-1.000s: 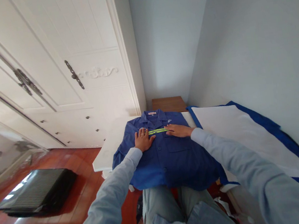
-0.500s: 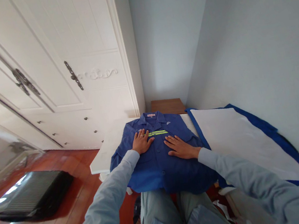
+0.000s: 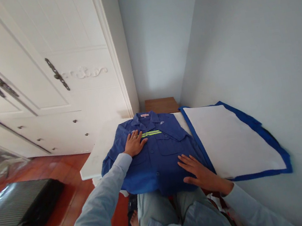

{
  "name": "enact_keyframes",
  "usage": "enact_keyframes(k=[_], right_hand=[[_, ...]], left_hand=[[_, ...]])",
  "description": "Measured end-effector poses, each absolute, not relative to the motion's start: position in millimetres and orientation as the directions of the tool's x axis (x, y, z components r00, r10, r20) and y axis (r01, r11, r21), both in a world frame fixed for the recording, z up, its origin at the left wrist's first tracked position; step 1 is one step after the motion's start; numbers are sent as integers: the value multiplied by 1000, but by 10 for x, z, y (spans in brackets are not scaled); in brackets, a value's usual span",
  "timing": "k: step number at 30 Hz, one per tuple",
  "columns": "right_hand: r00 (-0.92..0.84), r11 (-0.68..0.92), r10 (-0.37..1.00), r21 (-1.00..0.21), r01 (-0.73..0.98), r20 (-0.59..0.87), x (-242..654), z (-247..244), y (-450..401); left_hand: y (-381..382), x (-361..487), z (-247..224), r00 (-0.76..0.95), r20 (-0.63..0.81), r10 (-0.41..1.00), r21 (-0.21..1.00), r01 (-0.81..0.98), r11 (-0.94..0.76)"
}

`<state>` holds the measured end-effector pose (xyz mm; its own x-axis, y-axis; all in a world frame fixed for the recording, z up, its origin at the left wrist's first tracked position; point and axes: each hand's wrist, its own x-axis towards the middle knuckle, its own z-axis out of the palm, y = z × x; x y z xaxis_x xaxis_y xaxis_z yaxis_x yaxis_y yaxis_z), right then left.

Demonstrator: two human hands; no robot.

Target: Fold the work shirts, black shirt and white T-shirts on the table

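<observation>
A blue work jacket [image 3: 164, 160] lies front side up, its collar pointing away from me and a yellow-green reflective stripe [image 3: 151, 133] across the chest. My left hand [image 3: 135, 143] rests flat on the chest beside the stripe, fingers spread, with a ring on one finger. Over the jacket's lower right part is my right hand [image 3: 199, 172], palm down with the fingers apart and holding nothing; I cannot tell whether it touches the cloth. The jacket's lower edge reaches my lap.
Under the jacket is a white table [image 3: 95, 160]. To the right lies a white sheet [image 3: 232, 138] on blue cloth, against the wall. A brown wooden block [image 3: 161, 105] stands behind the collar. On the left are a white wardrobe [image 3: 92, 103] and a black ridged case [image 3: 22, 206] on the floor.
My right hand has slid down and toward me from the chest to the jacket's lower right. My left hand stays on the chest. The whole view has shifted slightly.
</observation>
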<state>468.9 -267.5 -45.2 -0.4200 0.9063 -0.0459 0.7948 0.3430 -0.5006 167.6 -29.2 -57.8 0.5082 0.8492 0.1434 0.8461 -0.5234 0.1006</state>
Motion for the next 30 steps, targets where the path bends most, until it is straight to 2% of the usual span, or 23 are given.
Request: enact_keyframes(k=[7,13,16,20,24,28,30], right_hand=[[-362,377,914,-710,595,182,4455,-687,-3089],[-246,229,962,-833,504,116,4436,-910,-3425],[-116,197,980,-837,510,160,4505,-849,-3452],[-7,212,967,-790,575,255,4572,-594,-3204],[-118,278,953,-650,707,280,4595,-339,-2645],[-209,246,969,-452,857,131,4583,-202,-2088],[-232,235,971,-355,905,51,4591,-170,-1932]], left_hand=[[-184,1605,-585,521,137,842,120,835,-537],[-107,1546,-554,530,94,843,105,837,-537],[-73,1481,-520,540,60,839,96,834,-543],[-33,1406,-478,531,35,846,88,842,-532],[-99,1501,-435,514,51,856,79,853,-516],[-300,1746,-450,611,138,780,97,775,-624],[-387,1841,-490,645,125,754,108,746,-657]])
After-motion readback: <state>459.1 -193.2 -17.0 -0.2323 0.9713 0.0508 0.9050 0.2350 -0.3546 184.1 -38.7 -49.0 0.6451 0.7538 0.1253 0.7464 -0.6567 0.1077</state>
